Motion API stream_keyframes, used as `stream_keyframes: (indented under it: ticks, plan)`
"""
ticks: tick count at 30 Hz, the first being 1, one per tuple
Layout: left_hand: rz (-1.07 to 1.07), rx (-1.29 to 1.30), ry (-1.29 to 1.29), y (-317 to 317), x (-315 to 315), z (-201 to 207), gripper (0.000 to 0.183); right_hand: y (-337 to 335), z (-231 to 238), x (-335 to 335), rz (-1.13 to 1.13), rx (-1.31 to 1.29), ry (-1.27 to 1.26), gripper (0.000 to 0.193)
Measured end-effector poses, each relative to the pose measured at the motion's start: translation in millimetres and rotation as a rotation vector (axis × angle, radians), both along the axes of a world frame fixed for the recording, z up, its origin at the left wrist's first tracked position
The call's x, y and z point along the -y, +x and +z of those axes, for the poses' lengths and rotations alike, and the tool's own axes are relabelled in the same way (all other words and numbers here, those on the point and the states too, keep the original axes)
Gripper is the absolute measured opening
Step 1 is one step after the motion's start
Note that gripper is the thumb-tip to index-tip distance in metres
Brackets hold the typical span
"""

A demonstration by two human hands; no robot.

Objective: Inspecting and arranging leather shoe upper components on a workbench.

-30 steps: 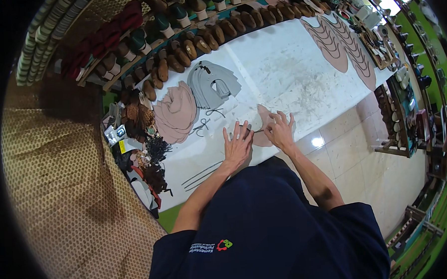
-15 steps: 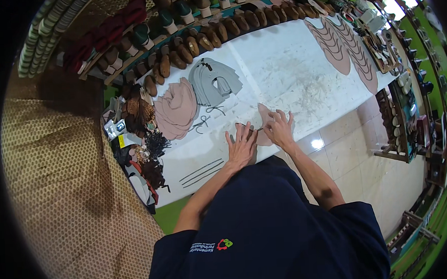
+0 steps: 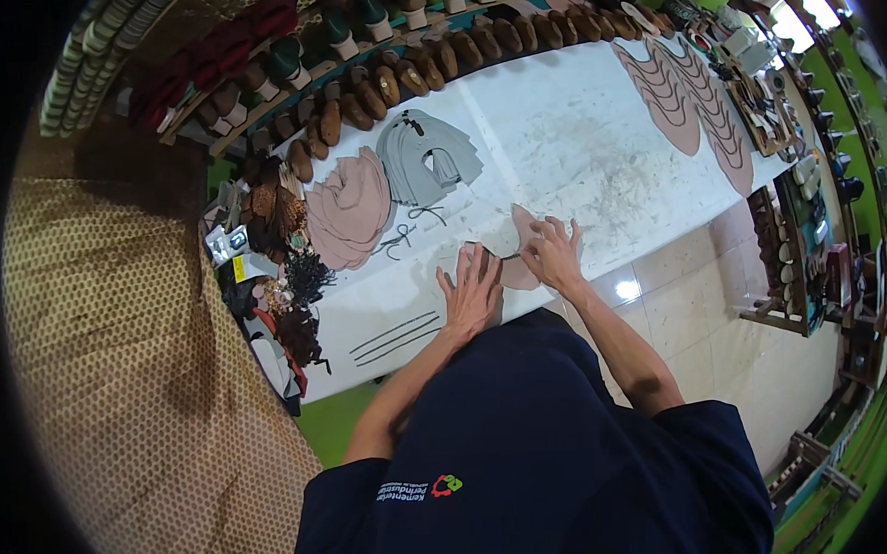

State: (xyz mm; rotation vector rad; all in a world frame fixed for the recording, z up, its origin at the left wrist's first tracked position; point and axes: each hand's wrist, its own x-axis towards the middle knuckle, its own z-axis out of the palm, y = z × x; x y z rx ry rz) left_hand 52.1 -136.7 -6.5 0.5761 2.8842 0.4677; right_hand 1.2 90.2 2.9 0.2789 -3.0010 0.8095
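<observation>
A pink, curved shoe-upper piece (image 3: 519,276) lies at the near edge of the white table, with a thin dark strip (image 3: 509,256) along its inner curve. My left hand (image 3: 473,295) rests on the left end of the piece, its fingers spread and nearly flat; what lies beneath them is hidden. On the other side, my right hand (image 3: 557,255) bends its fingers, held apart, with the tips pressing down on the piece beside the strip. The strip shows in the gap between both hands.
Several dark strips (image 3: 395,340) lie to the left. Behind are fanned pink pieces (image 3: 347,214) and grey pieces (image 3: 420,151). Brown shoe lasts (image 3: 441,59) line the table's far edge. Materials crowd its left end. More pink pieces (image 3: 676,118) overlap at the far right.
My left hand has shifted slightly left, so the gap between my hands looks a little wider. My right hand stays nearly in place. The whole view has moved slightly.
</observation>
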Motion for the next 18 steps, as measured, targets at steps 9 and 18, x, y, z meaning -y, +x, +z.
stream_keyframes:
  ticks: [9,18]
  plan:
    - [-0.01,0.007,-0.036,-1,-7,-4,0.057,-3,-3,-2,0.016,-0.005,0.007,0.019]
    - [-0.101,-0.083,-0.096,-12,-9,5,0.055,-7,-3,-2,0.032,-0.007,0.033,0.015]
